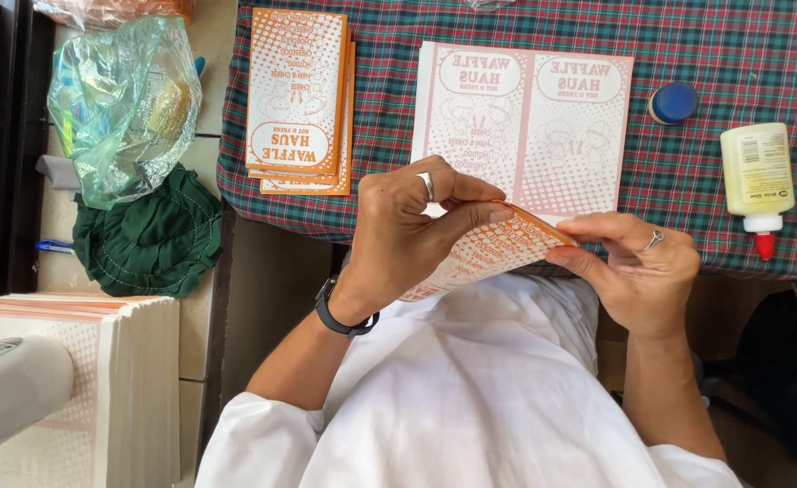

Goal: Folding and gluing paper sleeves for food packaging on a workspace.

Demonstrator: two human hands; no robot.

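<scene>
Both my hands hold one orange-and-white printed paper sheet (498, 248), folded over, just off the near edge of the table. My left hand (407, 230), with a ring and a black wristband, pinches the sheet's folded edge between thumb and fingers. My right hand (638, 262), also ringed, grips the sheet's right end. Flat on the plaid tablecloth (688, 54) just beyond my hands lies an unfolded white sheet with pale orange print (529, 122). A small stack of folded orange printed pieces (299, 99) sits to its left.
A white glue bottle with a red tip (758, 181) lies at the table's right, a blue round cap (674, 102) near it. At left are a clear plastic bag (123, 99), a dark green cloth (150, 239) and a tall stack of printed sheets (100, 389).
</scene>
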